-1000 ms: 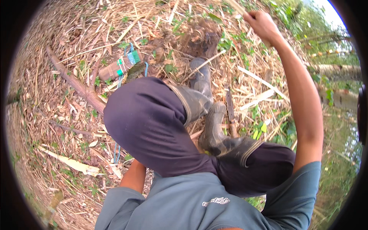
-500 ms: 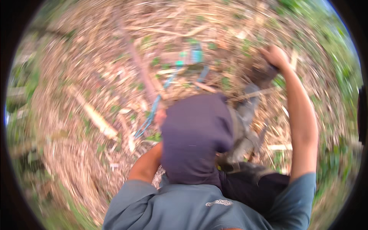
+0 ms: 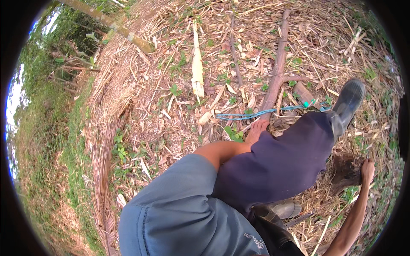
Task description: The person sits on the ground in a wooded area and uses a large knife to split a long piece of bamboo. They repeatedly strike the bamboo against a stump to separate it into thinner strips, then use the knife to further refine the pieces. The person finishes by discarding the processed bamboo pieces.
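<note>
My left hand (image 3: 257, 129) is at the near end of a long brown branch (image 3: 276, 64), fingers bent over it, beside my raised knee. Part of this hand is hidden by the dark trouser leg (image 3: 277, 160). Out to the right, my right hand (image 3: 367, 170) is closed at the edge of a dark brown woody lump (image 3: 347, 171) on the ground; its fingertips are hard to see. A blue cord (image 3: 256, 114) with a green piece (image 3: 306, 104) lies across the branch, just beyond my left hand.
A grey rubber boot (image 3: 348, 104) is on my outstretched foot. Dry leaves and stalks litter the ground. A pale split stick (image 3: 197, 68) and a thin dark stick (image 3: 235, 51) lie ahead. At left are a dry palm frond (image 3: 102, 170), a slanting trunk (image 3: 109, 23) and green undergrowth.
The view has swung to the left and sharpened from blur. My left hand, mostly hidden before, now shows on the branch. My right hand stays by the dark lump.
</note>
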Demonstrator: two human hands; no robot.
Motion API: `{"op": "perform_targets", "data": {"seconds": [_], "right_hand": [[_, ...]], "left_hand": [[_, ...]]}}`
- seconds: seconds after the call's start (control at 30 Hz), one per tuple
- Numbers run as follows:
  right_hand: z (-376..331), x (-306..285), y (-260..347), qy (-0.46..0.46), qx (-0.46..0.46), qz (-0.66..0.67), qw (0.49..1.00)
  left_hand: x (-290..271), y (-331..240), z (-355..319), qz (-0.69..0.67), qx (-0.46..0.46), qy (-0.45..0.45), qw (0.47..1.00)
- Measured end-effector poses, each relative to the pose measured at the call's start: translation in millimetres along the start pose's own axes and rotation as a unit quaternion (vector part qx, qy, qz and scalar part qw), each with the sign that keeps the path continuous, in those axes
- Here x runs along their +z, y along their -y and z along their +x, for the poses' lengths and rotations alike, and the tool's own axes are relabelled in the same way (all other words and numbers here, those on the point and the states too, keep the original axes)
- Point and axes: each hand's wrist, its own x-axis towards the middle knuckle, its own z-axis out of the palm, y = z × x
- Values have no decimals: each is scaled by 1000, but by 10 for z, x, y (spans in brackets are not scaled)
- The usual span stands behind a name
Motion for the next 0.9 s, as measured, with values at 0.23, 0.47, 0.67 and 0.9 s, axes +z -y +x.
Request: {"op": "perform_targets", "data": {"seconds": [0.23,0.47,0.67,0.9], "right_hand": [[-367,30,-10,-33,-59,15,998],[-364,-325,305,33,-29,61,997],[-168,-373,29,37,23,140,989],[-193,-347,62,13,67,203,977]], "left_hand": [[-80,-39,104,12,-18,62,998],[-61,285,382,180,-105,406,890],[-494,406,1262,292,-135,515,794],[-865,186,2615,358,-188,582,706]]}}
